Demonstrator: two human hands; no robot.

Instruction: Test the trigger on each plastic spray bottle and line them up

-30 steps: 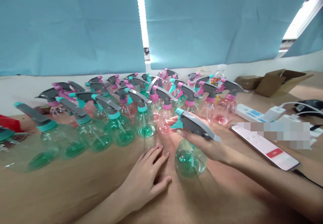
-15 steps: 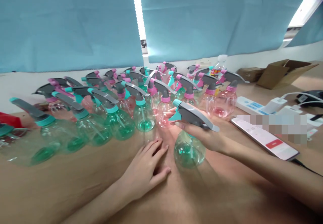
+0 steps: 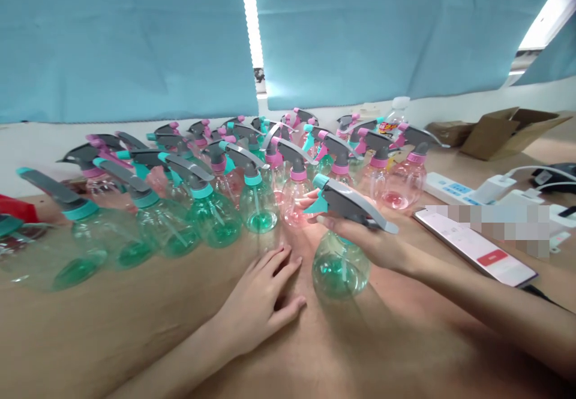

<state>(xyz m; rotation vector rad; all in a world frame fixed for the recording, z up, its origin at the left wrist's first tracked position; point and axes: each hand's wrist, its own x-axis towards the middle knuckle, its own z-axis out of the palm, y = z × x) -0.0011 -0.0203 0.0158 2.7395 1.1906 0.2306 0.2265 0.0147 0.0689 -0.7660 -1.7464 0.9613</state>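
Note:
My right hand (image 3: 371, 244) is around the neck of a green spray bottle (image 3: 338, 272), under its grey head and teal trigger. The bottle stands upright on the table, and its fingers partly reach out past the trigger toward a pink spray bottle (image 3: 300, 198) behind. Flat on the tabletop, palm down and fingers spread, lies my left hand (image 3: 258, 300), holding nothing. Nearest to its fingertips is another green spray bottle (image 3: 258, 210) with a teal collar. My right palm and thumb are partly hidden.
Several green and pink spray bottles (image 3: 218, 219) crowd the table's far side and left. To the right lie a phone (image 3: 472, 246) and a white power strip (image 3: 450, 186) with plugs. Behind them sits an open cardboard box (image 3: 490, 135); a clear plastic bottle (image 3: 398, 111) stands near the wall.
The whole view has shifted very slightly. Both hands and the held spray bottle keep the same places on the table.

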